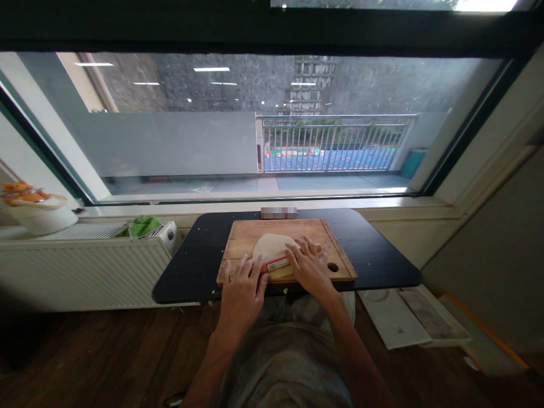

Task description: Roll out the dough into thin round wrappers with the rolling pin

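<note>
At lower centre, left hand (243, 286) and right hand (310, 268) lie fingers-spread on the rolling pin (277, 263)! Soft-looking dough (271, 245) beneath, could stretch; best supported from underneath

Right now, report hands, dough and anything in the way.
Left hand, right hand over rolling pin. Dough flat on board. Pin across dough, partly hiding it.
</note>
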The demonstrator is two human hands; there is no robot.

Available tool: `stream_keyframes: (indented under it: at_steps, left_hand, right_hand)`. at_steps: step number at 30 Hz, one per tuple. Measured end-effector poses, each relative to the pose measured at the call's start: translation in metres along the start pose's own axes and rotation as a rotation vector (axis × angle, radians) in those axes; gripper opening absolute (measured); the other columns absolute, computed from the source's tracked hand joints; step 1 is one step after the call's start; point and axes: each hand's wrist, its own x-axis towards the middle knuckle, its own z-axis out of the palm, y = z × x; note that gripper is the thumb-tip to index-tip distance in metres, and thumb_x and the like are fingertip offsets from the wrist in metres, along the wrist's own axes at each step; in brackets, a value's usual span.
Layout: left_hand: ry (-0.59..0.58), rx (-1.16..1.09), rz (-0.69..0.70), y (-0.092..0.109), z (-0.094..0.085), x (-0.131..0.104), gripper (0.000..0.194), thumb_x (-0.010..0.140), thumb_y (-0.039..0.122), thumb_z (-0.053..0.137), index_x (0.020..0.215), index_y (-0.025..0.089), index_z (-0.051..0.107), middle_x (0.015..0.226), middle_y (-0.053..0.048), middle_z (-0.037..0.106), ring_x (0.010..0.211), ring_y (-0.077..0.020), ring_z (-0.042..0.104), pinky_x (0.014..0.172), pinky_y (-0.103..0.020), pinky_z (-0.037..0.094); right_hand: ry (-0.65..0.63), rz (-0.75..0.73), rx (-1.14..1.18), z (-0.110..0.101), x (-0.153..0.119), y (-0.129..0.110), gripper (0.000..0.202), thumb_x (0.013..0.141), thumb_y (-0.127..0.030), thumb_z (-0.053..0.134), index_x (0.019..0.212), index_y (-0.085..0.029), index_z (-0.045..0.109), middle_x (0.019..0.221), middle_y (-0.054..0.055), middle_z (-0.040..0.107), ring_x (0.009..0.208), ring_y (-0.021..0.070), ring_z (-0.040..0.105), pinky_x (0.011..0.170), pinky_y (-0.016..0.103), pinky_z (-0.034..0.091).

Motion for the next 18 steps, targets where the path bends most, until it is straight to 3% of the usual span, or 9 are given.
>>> stream_keyframes:
  at_steps: [8,14,18]
  left_hand:
    - [0.007,0.005,0.064,0.006,-0.01,-0.024,0.053,0.109,0.033,0.052,0.161,0.027,0.055,0.158,-0.01,0.064,0.148,-0.0324,0.056,0.132,-0.061,0.031]
    - [0.029,0.029,0.047,0.009,-0.006,-0.027,0.056,0.106,0.031,0.057,0.162,0.029,0.055,0.144,-0.012,0.069,0.135,-0.0333,0.062,0.126,-0.06,0.037]
    - [0.025,0.034,0.036,0.008,-0.003,-0.023,0.059,0.105,0.031,0.058,0.164,0.029,0.052,0.134,-0.013,0.071,0.129,-0.0329,0.063,0.127,-0.061,0.035]
  right_hand:
    - [0.046,0.032,-0.017,0.001,-0.026,0.001,0.044,0.115,-0.042,0.037,0.149,-0.036,0.064,0.16,0.009,0.06,0.158,0.0353,0.039,0.122,0.081,0.026]
    - [0.121,0.06,0.01,0.008,-0.035,-0.001,0.043,0.115,-0.041,0.035,0.145,-0.036,0.066,0.155,0.009,0.063,0.157,0.0343,0.039,0.123,0.08,0.024]
    - [0.159,0.071,0.01,0.01,-0.04,-0.004,0.041,0.116,-0.041,0.035,0.141,-0.033,0.067,0.151,0.01,0.065,0.154,0.0333,0.041,0.124,0.076,0.024]
